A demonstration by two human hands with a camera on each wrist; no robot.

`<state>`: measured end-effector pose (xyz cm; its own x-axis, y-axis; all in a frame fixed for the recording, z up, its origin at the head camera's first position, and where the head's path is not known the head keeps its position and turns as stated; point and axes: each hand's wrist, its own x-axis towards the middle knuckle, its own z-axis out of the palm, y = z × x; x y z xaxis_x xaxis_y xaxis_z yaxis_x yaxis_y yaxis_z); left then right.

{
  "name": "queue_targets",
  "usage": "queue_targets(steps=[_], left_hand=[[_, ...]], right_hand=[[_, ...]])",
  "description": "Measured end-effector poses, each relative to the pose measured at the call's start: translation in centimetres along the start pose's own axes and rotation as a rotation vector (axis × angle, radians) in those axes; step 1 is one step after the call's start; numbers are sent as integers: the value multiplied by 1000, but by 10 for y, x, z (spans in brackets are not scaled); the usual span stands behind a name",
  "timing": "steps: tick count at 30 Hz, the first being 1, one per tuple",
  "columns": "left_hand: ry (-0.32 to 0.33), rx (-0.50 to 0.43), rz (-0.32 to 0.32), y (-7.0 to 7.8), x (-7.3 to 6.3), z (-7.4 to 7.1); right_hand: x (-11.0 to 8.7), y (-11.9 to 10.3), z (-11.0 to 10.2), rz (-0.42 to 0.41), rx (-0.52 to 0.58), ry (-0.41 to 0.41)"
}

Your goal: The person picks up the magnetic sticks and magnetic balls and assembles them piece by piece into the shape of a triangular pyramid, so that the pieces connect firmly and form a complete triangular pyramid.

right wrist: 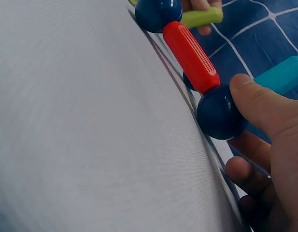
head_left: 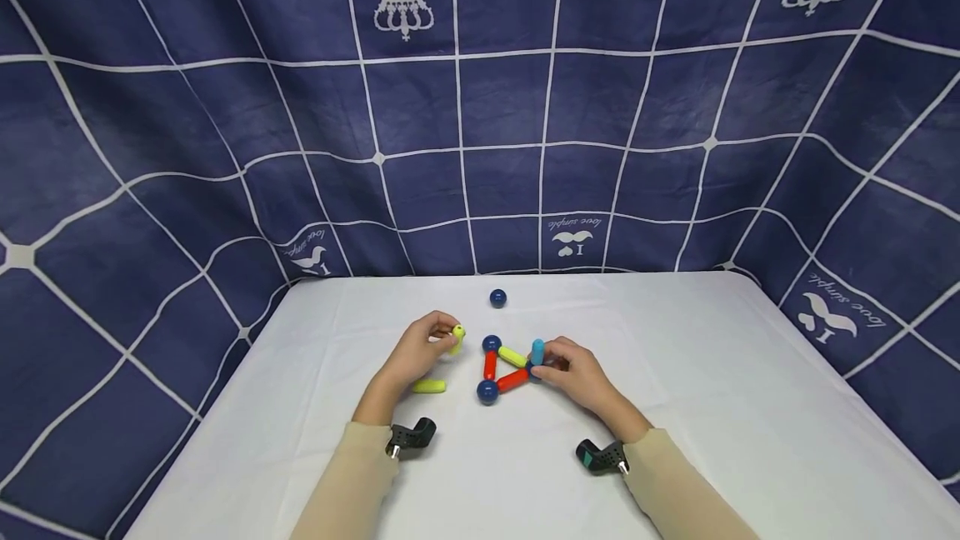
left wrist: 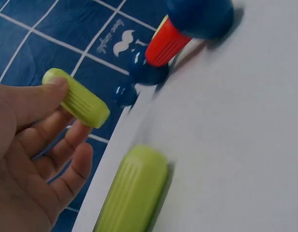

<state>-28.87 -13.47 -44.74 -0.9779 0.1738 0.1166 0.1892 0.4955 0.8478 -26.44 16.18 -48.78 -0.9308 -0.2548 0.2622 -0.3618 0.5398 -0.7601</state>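
My left hand [head_left: 420, 348] pinches a yellow-green rod [head_left: 457, 338]; my right hand [head_left: 573, 373] grips a blue ball [right wrist: 220, 112], perhaps the teal rod [head_left: 537, 350] too

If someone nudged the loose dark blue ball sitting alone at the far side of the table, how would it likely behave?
The loose blue ball looks round and glossy, so it would probably roll freely on the flat white table. Nothing touches it or blocks it. Its smooth surface may be slippery to pinch.
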Motion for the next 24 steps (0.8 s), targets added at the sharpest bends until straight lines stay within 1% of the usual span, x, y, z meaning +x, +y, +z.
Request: queue_targets(steps=[3,6,8,13,16,20,24], left_hand=[[34,-47,10,4,3,7],[43,-84,30,7,8,13],[38,-88,38,9,11,17],[23,-86,18,14,17,26],[27,-86,13,17,20,30],[29,-89,25,21,23,33],[16,-86,44,22,27,36]], right_hand=[[0,-2,1,-5,-5,2],[0,-2,2,-14,-9,10],[0,-3,1,-13,-9,10],[0,-3,1,-14,-7,4],[0,-2,0,-20,-10,5],[1,-1,1,-26,-15,10],[1,-1,1,-25,-16,6]])
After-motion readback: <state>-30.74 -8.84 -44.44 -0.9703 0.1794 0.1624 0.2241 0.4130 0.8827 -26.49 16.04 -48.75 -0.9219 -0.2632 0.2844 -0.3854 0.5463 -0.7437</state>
